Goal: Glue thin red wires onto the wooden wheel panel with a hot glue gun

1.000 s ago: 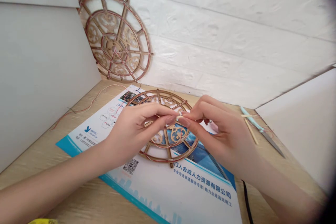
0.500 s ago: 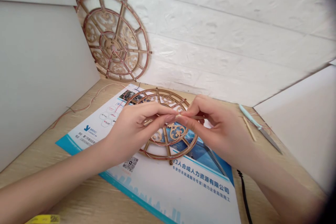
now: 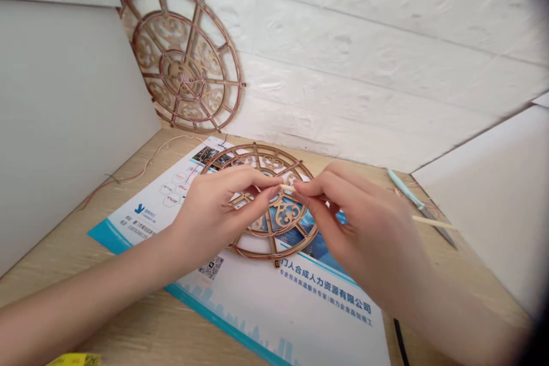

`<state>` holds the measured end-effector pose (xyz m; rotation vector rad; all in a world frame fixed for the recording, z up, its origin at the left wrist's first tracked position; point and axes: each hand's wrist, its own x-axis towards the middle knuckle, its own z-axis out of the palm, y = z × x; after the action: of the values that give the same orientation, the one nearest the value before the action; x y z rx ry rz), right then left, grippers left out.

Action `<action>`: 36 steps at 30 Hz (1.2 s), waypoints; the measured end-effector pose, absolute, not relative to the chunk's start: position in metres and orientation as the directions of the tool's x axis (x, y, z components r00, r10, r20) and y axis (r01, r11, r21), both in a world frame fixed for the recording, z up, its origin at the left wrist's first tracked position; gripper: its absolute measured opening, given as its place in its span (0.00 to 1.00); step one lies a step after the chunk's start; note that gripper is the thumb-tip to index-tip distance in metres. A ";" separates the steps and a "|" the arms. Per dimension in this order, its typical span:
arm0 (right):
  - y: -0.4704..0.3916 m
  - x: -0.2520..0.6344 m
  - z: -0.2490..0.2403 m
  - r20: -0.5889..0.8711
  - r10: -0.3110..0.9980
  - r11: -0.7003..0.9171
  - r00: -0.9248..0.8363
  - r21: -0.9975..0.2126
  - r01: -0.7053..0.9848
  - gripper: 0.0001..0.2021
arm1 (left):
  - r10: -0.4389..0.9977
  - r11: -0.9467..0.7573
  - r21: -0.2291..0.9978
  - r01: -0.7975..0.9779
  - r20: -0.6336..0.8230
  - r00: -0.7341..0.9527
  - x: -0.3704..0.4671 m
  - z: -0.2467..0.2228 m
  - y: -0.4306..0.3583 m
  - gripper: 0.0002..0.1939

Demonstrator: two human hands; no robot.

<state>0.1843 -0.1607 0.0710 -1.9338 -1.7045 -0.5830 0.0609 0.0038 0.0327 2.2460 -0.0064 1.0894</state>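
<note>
My left hand [image 3: 221,203], right hand [image 3: 358,211]: fingertips closed on thin cream stick [image 3: 288,187]
Blue-white paper sheet [image 3: 326,326]: "人力资源有限公司"
Stick: more visible than before

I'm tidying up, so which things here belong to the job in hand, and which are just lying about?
Seemingly in use: pale piece, between left hand and right hand; round frame beneath.
Seemingly lying about: leaning frame; knife; black cable; yellow item.
</note>
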 end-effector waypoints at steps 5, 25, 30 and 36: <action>-0.161 0.176 0.062 0.601 0.796 -0.039 -0.066 0.160 0.986 0.09 | 0.209 -0.856 0.449 -0.256 0.754 0.623 0.059 0.025 0.001 0.06; -0.152 0.175 0.071 0.619 0.780 -0.056 -0.093 0.218 0.974 0.14 | 0.224 -0.774 0.554 -0.306 0.691 0.687 0.061 0.036 0.013 0.07; -0.143 0.190 0.074 0.580 0.804 -0.007 -0.128 0.224 0.975 0.14 | 0.195 -0.790 0.538 -0.295 0.676 0.711 0.068 0.036 0.022 0.08; -0.135 0.216 0.104 0.617 0.786 -0.046 -0.029 0.105 0.993 0.11 | 0.175 -0.782 0.576 -0.237 0.568 0.804 0.094 0.088 0.036 0.07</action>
<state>0.2164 -0.1354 0.1045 -1.8832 -1.8646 -0.7637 0.0935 0.0365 0.0877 2.3303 -0.0453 0.8179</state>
